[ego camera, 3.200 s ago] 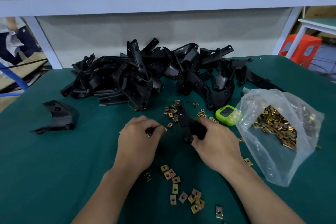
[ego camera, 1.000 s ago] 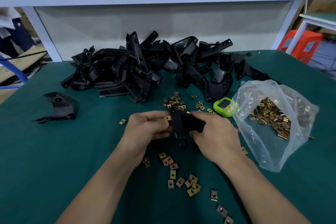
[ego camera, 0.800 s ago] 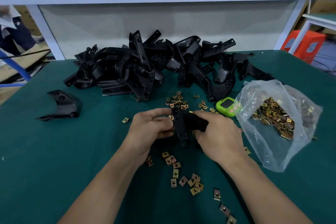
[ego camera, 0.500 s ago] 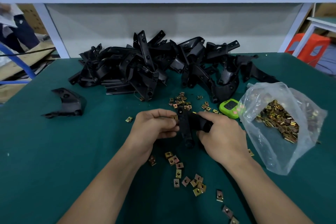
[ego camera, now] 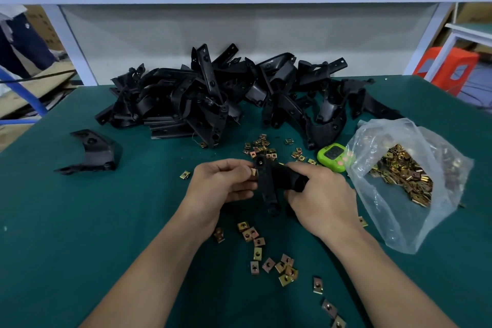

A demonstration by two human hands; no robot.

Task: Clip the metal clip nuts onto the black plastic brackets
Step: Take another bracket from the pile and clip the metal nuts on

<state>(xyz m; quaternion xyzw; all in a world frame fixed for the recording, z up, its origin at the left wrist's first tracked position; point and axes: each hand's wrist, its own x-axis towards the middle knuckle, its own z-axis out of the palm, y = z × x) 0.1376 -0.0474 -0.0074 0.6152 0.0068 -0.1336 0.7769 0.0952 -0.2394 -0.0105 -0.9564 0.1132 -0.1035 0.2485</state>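
A: Where is the bracket [ego camera: 269, 189]?
B: Mid-frame, over the table [ego camera: 80, 234], between both hands. The right hand [ego camera: 320, 201] has its fingers curled round the bracket's right part. The long arm of the bracket points toward the bottom of the frame.
A: And the left hand [ego camera: 219, 185]?
B: It pinches a nut [ego camera: 253, 172] between thumb and fingers, right against the bracket's upper left edge. Whether the nut is fully seated cannot be told.
A: The other brackets?
B: A pile [ego camera: 213, 98] spreads across the upper middle. A lone bracket [ego camera: 93, 152] lies at the left, well apart from the pile.
A: More nuts?
B: Loose nuts [ego camera: 266, 255] lie scattered below the hands, and a second scatter [ego camera: 262, 145] lies between the hands and the pile. A clear bag [ego camera: 386, 221] at the right holds many more. A green timer [ego camera: 334, 157] sits just beside the bag's left side
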